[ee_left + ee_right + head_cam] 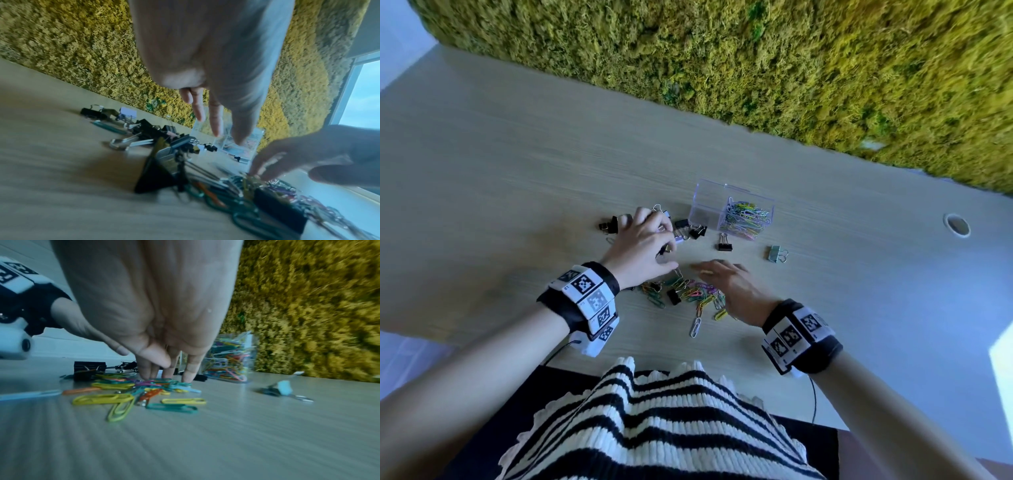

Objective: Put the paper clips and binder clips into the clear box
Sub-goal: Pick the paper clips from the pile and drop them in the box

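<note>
Head view: I see a pale wooden table [517, 178] with a moss-green wall [791, 61] along its far edge.
Clear box: the clear box [731, 209] stands far of centre; its right part holds a heap of coloured paper clips, its left part looks bare.
Loose paper clips: a coloured pile of paper clips [700, 294] lies near me, between my two hands.
Binder clips: a cluster of binder clips [688, 231] sits just left of the box; one black binder clip [724, 242] lies near the box, and a pale green binder clip [777, 254] lies apart to the right.
Left hand: my left hand [643, 245] hovers over the binder cluster; from its wrist camera the fingers [216, 120] hang straight and slightly spread, holding nothing I can make out.
Right hand: my right hand [732, 287] is low over the pile, fingers [188, 371] straight and close together, tips touching the paper clips.
</note>
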A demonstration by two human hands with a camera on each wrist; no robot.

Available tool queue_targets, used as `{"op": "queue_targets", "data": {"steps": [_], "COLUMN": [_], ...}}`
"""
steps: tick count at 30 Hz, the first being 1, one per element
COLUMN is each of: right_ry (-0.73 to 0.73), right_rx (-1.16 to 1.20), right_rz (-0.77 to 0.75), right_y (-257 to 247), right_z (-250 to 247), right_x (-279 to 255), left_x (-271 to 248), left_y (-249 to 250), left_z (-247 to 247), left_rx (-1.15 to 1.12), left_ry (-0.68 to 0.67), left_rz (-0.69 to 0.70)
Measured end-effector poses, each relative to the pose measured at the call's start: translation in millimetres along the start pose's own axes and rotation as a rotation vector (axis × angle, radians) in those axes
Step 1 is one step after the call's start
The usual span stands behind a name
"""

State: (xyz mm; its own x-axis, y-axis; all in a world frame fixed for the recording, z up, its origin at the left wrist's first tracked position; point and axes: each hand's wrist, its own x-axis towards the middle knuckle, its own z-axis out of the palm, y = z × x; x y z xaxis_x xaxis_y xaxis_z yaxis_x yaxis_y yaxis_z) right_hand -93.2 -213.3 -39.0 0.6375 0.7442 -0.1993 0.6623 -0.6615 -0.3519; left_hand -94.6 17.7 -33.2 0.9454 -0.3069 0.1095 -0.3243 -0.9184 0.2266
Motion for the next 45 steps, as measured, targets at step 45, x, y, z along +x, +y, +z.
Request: {"op": "queue_targets", "data": {"steps": [45], "right_ry": [0.553], "right_rx": [0.539], "right_rz": [0.470], "right_y": [38.4], "right_z": [-59.6], "right_x": [-13.3], "left_x": [-3.7], "left_y": [-2.6], "left_z": [1.1], "left_rx": [-0.032], "left_ry": [0.056], "left_rz": [-0.042]}}
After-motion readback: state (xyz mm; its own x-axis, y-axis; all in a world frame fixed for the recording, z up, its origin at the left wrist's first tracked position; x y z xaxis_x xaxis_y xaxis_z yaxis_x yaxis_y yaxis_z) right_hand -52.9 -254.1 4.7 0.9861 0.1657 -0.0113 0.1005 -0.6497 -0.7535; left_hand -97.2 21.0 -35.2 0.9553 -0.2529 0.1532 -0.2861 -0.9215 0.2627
